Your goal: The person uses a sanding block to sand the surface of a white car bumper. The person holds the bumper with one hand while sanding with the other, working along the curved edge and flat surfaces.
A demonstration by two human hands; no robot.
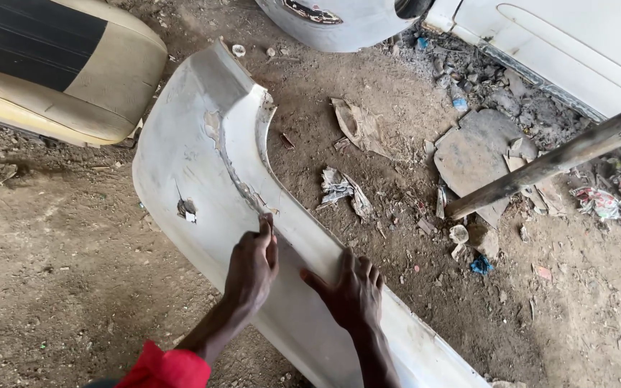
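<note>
- Both hands rest on a white car bumper [210, 165] that lies on the dirt ground [59, 273], running from the upper left down to the bottom right of the view.
- Left hand [251, 267], with a red sleeve [167, 368] at the forearm, lies fingers-down on the bumper's ridge; the fingers are drawn together and slightly curled, the fingertip touching the cracked seam, and it grips nothing.
- Right hand [353, 291] lies flat just beside the left one, palm down on the bumper's surface, fingers spread a little and the thumb pointing toward the left hand; it holds nothing either.
- The bumper's paint is scuffed and dull, with a rough, chipped line along the ridge and a small torn hole [187, 209] on its left face.
- A beige and black car seat [73, 65] sits at the upper left, near the bumper's far end.
- A white vehicle body [555, 36] fills the upper right, with rubble and stones beneath it.
- A rusty metal pole [540, 169] slants in from the right edge down to the ground, well apart from the hands.
- Crumpled paper scraps [343, 190] and a flat grey slab [472, 154] lie on the dirt to the right of the bumper.
- A small blue scrap [480, 266] lies near the foot of the pole.
</note>
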